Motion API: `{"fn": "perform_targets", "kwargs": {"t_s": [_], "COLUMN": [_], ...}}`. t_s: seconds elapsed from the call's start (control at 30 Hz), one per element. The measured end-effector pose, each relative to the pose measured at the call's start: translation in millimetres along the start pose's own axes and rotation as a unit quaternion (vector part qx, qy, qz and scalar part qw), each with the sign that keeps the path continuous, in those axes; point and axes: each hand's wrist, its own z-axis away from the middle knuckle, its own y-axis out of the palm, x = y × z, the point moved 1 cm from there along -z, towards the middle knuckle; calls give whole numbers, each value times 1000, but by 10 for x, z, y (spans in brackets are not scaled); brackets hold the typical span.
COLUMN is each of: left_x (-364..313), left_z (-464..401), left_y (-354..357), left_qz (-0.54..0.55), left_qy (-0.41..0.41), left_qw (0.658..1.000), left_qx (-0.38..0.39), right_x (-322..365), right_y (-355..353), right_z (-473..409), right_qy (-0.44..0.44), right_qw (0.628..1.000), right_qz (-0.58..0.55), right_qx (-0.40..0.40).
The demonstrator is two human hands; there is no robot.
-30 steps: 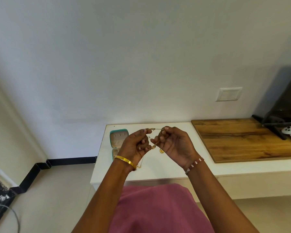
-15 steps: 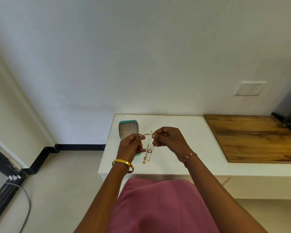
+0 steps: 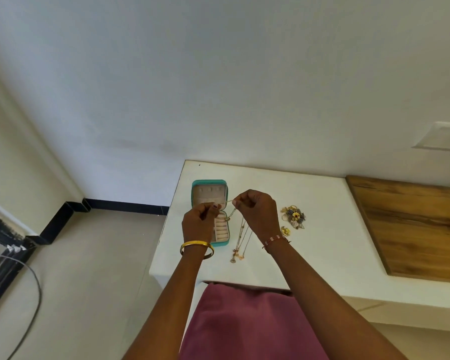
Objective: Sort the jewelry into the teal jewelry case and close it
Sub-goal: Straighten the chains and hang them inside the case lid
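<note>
While case (image 3: 210, 187) lies open, L hand (image 3: 198, 224) & R hand (image 3: 257, 214) pinch, seemingly, one chain (image 3: 240, 229).

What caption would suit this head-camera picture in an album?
Both hands, left and right, pinch thin necklaces beside the open teal jewelry case.

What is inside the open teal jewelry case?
The teal jewelry case shows pale padded lining and ring-roll slots, with no jewelry visible; the left hand covers its middle.
</note>
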Motion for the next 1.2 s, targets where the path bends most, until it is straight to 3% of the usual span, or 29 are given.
{"fn": "perform_targets", "kwargs": {"t_s": [0.2,0.4,0.8,0.9,1.1,1.2], "left_x": [207,309,490,540,652,675], "left_z": [-431,-720,-838,-810,-808,-900], "left_y": [185,359,422,395,312,297], "left_qz": [-43,-65,-91,-87,-54,-42], "left_qy": [-10,-13,23,31,47,28], "left_qw": [997,992,990,989,971,975], "left_qx": [-65,-110,-104,-119,-229,-216], "right_x": [-276,-538,-779,-773,-727,-724], "right_y": [380,668,869,893,934,951], "right_z": [-428,-673,-822,-842,-821,-817], "right_qy": [-21,-105,-261,-268,-250,-246], "right_qw": [997,985,918,909,916,917], "right_qz": [66,110,264,287,271,264], "right_qx": [-26,-87,-137,-143,-159,-170]}}
